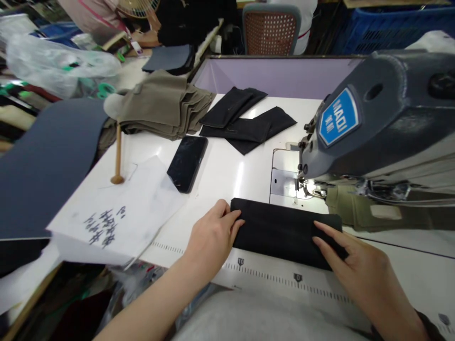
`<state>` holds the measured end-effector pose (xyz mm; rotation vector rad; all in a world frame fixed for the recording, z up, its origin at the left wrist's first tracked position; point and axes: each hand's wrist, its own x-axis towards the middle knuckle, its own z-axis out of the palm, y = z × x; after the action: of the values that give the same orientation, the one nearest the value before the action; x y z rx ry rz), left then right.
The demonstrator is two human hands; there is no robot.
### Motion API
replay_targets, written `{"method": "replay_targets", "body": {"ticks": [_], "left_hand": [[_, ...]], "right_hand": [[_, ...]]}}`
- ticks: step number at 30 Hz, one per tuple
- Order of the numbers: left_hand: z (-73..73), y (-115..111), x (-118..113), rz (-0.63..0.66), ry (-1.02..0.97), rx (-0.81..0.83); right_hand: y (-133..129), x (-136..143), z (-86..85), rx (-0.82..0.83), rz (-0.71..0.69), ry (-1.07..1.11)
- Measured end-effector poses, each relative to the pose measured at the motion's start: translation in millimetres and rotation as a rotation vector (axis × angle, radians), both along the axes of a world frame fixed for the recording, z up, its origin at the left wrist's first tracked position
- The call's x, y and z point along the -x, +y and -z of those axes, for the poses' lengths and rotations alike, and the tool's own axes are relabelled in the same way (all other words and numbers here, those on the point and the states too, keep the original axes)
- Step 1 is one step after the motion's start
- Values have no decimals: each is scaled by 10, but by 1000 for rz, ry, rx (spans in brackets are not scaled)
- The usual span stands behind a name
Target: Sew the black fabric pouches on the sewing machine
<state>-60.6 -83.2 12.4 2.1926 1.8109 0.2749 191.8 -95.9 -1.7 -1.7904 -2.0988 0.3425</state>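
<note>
A folded black fabric piece (280, 229) lies flat along the front of the white sewing table. My left hand (211, 237) pinches its left end between thumb and fingers. At the other end, my right hand (359, 265) grips the fabric, with two fingertips on top and the rest of the hand beyond the edge. Just behind the fabric are the needle area and metal plate (283, 182) of a grey sewing machine (387, 109). Olive fabric (355, 208) lies under the machine arm, to the right of the needle.
Several black folded pieces (245, 118) lie at the back, beside stacked brown-grey fabric (156, 106). A dark phone (187, 163), a paper with handwriting (121, 218) and a wooden-handled tool (118, 156) are on the left. A ruler strip (266, 275) runs along the front edge.
</note>
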Motion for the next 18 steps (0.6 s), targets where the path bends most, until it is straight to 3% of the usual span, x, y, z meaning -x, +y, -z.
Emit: {"method": "replay_targets", "body": {"ticks": [3, 5, 8, 10, 14, 18], "left_hand": [[-7, 37, -19, 144, 74, -130], [-35, 77, -26, 307, 98, -176], [-108, 155, -45, 622, 127, -130], [-159, 206, -85, 756, 173, -76], [-218, 268, -269, 727, 285, -6], [-175, 267, -492, 666, 321, -33]], "right_hand": [[2, 22, -6, 10, 11, -20], [0, 44, -17, 17, 9, -45], [-9, 82, -41, 27, 3, -97], [-19, 102, -61, 43, 10, -132], [-40, 117, -103, 83, 30, -231], [-49, 102, -137, 40, 66, -349]]}}
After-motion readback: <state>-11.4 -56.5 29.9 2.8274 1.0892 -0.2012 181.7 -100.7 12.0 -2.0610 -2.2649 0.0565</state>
